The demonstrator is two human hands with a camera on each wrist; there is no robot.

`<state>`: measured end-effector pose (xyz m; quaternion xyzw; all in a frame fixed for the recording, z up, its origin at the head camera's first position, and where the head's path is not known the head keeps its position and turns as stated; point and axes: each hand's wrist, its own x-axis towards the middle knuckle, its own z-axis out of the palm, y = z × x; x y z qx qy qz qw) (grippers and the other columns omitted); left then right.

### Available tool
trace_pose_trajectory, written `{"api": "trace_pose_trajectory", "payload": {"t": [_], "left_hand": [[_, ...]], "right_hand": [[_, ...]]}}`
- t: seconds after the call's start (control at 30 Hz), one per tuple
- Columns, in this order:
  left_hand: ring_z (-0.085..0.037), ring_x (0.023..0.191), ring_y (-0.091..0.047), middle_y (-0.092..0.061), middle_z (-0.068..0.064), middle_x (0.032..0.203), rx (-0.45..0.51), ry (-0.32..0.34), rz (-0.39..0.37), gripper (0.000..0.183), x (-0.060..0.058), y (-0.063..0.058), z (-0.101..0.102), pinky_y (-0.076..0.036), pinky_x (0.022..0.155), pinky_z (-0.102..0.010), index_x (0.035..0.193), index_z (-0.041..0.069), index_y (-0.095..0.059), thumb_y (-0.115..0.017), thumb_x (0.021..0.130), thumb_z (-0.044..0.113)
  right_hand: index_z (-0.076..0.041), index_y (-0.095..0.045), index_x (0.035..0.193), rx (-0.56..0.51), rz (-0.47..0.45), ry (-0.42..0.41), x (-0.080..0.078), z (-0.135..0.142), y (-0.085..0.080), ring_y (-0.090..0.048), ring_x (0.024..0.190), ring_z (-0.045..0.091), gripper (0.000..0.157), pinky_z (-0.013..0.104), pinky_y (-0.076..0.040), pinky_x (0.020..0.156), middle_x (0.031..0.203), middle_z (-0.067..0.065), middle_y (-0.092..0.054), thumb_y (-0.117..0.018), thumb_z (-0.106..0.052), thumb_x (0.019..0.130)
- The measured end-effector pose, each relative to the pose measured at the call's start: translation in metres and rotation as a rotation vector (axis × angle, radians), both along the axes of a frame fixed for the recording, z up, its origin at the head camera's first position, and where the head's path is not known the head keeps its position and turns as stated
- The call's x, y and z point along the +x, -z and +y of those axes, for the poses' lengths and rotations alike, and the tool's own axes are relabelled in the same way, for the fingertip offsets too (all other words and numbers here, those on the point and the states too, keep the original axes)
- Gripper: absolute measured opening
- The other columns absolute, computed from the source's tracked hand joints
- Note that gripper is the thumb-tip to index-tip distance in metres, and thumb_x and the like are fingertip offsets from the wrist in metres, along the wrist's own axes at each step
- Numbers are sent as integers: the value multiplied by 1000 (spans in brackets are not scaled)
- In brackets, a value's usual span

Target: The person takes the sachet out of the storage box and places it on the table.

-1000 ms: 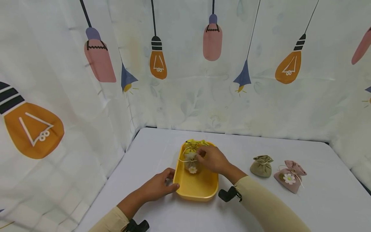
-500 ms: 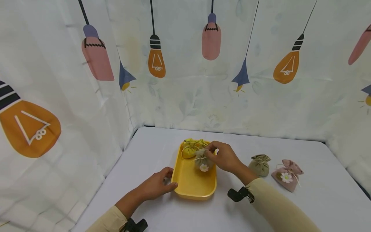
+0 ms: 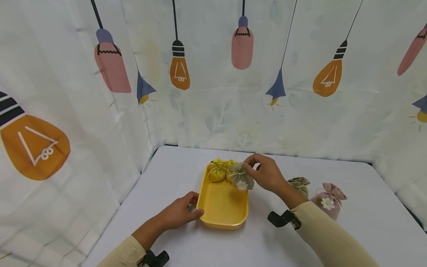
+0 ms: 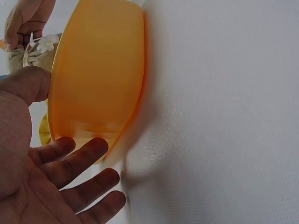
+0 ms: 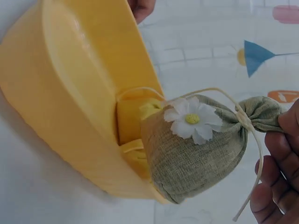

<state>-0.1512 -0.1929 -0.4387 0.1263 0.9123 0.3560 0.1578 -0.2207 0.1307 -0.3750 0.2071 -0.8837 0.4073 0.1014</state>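
Observation:
My right hand (image 3: 265, 172) pinches the gathered neck of a grey-green drawstring pouch (image 5: 201, 154) with a white flower. The pouch hangs over the far right rim of a yellow tray (image 3: 221, 211). In the right wrist view its cream cord (image 5: 257, 186) dangles loose. My left hand (image 3: 180, 211) lies at the tray's left side. The left wrist view shows its thumb (image 4: 32, 84) at the rim and its fingers spread by the outer wall. Yellow pouches (image 3: 217, 173) sit at the tray's far end, partly hidden by the held pouch.
To the right on the white table (image 3: 363, 222) stand an olive pouch (image 3: 300, 184), partly behind my right wrist, and a pink pouch (image 3: 328, 202) with a white flower. A printed curtain (image 3: 213, 111) hangs behind and to the left.
My right hand has moved the grey-green pouch from inside the tray rightward and up to over the right rim. The left hand keeps its place at the tray.

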Motion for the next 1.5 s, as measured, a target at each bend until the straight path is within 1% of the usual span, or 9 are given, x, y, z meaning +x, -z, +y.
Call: {"api": "trace_pose_trajectory", "payload": {"t": [0.17, 0.37, 0.63, 0.87, 1.07, 1.27, 1.5], "left_hand": [[-26, 118, -59, -64, -1, 125, -3, 2, 3, 57, 0, 0, -1, -47, 100, -56, 137, 13, -52, -72, 95, 47], [-26, 119, -59, -64, 0, 125, 3, -2, 5, 56, 0, 0, -1, -46, 101, -56, 136, 13, -52, -72, 95, 46], [-26, 118, -59, -64, 0, 125, 1, -2, -1, 57, 0, 0, -1, -46, 100, -57, 136, 14, -53, -72, 95, 48], [-26, 119, -59, -64, 1, 124, 1, 1, -1, 57, -1, 1, -2, -47, 100, -57, 136, 14, -52, -72, 95, 48], [-27, 119, -59, -64, 1, 124, 2, -5, -5, 57, 0, 0, 0, -46, 101, -57, 137, 14, -52, -72, 95, 47], [-27, 120, -59, -64, 0, 125, 1, -9, -5, 57, 0, 0, 0, -46, 101, -56, 137, 14, -52, -72, 95, 47], [-28, 119, -58, -64, -1, 125, -6, -12, -10, 58, 0, -1, 0, -47, 100, -57, 137, 14, -52, -73, 95, 48]], "right_hand": [[-16, -71, 101, 6, 6, 31, -1, 7, -7, -61, 87, 16, 6, 38, -51, 79, 91, -6, -68, -71, -22, 99], [-15, -71, 104, 13, 7, 64, -3, 19, -11, -60, 85, 17, 9, 38, -51, 76, 93, -4, -68, -70, -22, 99], [-14, -70, 108, 27, 1, 86, -6, 37, -11, -62, 89, 18, 11, 40, -51, 82, 94, -3, -68, -68, -22, 101], [-12, -70, 110, 49, -39, 124, -6, 52, -11, -62, 93, 20, 15, 41, -51, 84, 97, -1, -69, -67, -24, 101], [-11, -70, 110, 56, -40, 135, -7, 63, -6, -63, 96, 21, 16, 42, -51, 83, 98, 0, -70, -66, -24, 102], [-10, -70, 108, 70, -33, 143, -9, 72, 0, -64, 95, 23, 14, 44, -50, 86, 97, 1, -70, -66, -22, 101], [-10, -70, 107, 86, -42, 143, -10, 83, 7, -64, 98, 27, 16, 47, -50, 87, 99, 4, -70, -64, -24, 103]]}}
